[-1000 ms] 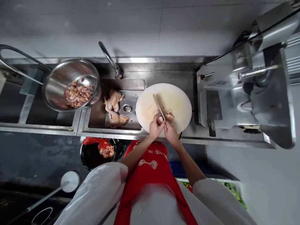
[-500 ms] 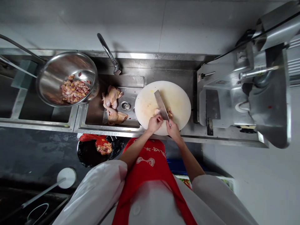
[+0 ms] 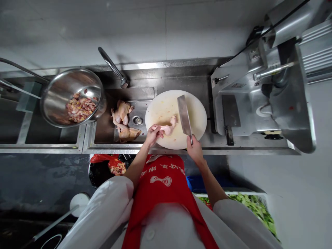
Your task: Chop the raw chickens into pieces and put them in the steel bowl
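Note:
My left hand [image 3: 153, 134] is closed on one end of a pale, bent chicken piece [image 3: 168, 129], possibly a wing, at the left front of the round white cutting board [image 3: 162, 103]. The piece's other end points to the right across the board. A cleaver [image 3: 184, 116] is gripped by its handle in my right hand [image 3: 194, 149], at the board's front right edge. Its blade is over the right half of the board, apart from the chicken piece. Small scraps dot the board's surface.
Left of the board, raw chicken pieces [image 3: 127, 133] lie in the sink [image 3: 103, 128], under a faucet [image 3: 115, 65]. A steel bowl [image 3: 49, 93] holds chopped meat. On the right stands a steel machine [image 3: 259, 103] with another cleaver [image 3: 230, 112] on it. Below are a black-lined bin [image 3: 97, 173] and leafy greens [image 3: 255, 205].
My left hand has moved left with the chicken piece, now in plain sight. The cleaver has shifted right, away from it. The reddish bits beside the blade no longer show.

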A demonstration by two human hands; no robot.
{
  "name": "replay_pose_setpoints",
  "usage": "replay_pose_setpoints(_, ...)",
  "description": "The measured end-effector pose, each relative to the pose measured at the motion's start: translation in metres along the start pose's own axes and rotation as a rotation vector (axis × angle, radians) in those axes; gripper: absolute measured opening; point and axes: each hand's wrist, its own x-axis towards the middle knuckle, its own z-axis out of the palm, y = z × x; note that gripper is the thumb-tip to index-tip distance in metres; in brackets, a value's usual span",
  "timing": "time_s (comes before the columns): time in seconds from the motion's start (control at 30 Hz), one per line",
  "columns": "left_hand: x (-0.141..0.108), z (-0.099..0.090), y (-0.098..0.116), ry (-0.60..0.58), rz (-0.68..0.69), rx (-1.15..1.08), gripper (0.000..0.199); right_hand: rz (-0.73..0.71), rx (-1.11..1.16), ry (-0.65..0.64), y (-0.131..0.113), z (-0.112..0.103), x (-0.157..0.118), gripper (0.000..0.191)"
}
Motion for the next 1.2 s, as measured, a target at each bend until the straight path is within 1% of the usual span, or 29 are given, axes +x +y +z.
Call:
replay_pose_setpoints(0.07,0.005,-0.023,0.001,0.104,-0.014,0.136,0.037,-0.041,-0.023,-0.029,-0.002,0.0,-0.002,0.045)
replay_pose_setpoints(0.1,0.007,-0.032,0.003,0.149,0.005,0.221,0.035,-0.051,-0.036,-0.043,-0.001,0.001,-0.002,0.045)
replay_pose_setpoints(0.13,0.01,-0.039,0.005,0.173,0.04,0.308,0.034,-0.048,-0.05,-0.054,0.001,0.003,-0.001,0.045)
replay_pose_setpoints(0.17,0.012,-0.041,0.009,0.17,0.088,0.395,0.033,-0.033,-0.065,-0.063,0.004,0.005,0.0,0.044)
replay_pose_setpoints(0.23,0.018,-0.038,0.016,0.1,0.183,0.583,0.034,0.008,-0.104,-0.078,0.012,0.008,0.004,0.044)
replay_pose_setpoints(0.3,0.024,-0.026,0.021,0.035,0.235,0.778,0.038,0.041,-0.153,-0.096,0.02,0.011,0.008,0.042)
replay_pose_setpoints(0.37,0.028,-0.016,0.021,0.001,0.222,0.918,0.04,0.057,-0.201,-0.117,0.026,0.011,0.012,0.04)
replay_pose_setpoints(0.4,0.029,-0.013,0.02,-0.014,0.198,0.95,0.039,0.062,-0.221,-0.125,0.027,0.01,0.013,0.039)
replay_pose_setpoints(0.5,0.024,-0.016,0.008,-0.054,0.111,0.914,0.039,0.066,-0.259,-0.149,0.021,0.007,0.016,0.038)
replay_pose_setpoints(0.6,0.011,-0.027,-0.006,-0.062,0.065,0.808,0.042,0.024,-0.248,-0.146,-0.001,0.012,0.017,0.042)
replay_pose_setpoints(0.67,0.002,-0.031,-0.013,-0.053,0.056,0.771,0.041,-0.04,-0.215,-0.139,-0.021,0.023,0.019,0.046)
replay_pose_setpoints(0.77,-0.005,-0.028,-0.017,0.004,0.069,0.79,0.038,-0.128,-0.194,-0.165,-0.046,0.047,0.027,0.049)
replay_pose_setpoints(0.83,-0.008,-0.024,-0.017,0.037,0.067,0.834,0.037,-0.153,-0.223,-0.189,-0.055,0.061,0.036,0.048)
replay_pose_setpoints(0.9,-0.01,-0.021,-0.016,0.053,0.033,0.894,0.038,-0.157,-0.256,-0.205,-0.056,0.07,0.043,0.048)
replay_pose_setpoints(0.97,-0.013,-0.019,-0.016,0.063,-0.012,0.947,0.04,-0.163,-0.262,-0.2,-0.055,0.072,0.048,0.049)
replay_pose_setpoints(1.07,-0.017,-0.017,-0.015,0.073,-0.065,0.987,0.043,-0.204,-0.235,-0.147,-0.058,0.065,0.051,0.051)
replay_pose_setpoints(1.13,-0.02,-0.017,-0.013,0.074,-0.089,0.999,0.045,-0.234,-0.236,-0.12,-0.062,0.06,0.053,0.051)
replay_pose_setpoints(1.2,-0.021,-0.021,-0.007,0.066,-0.088,1.012,0.047,-0.243,-0.261,-0.134,-0.061,0.055,0.055,0.049)
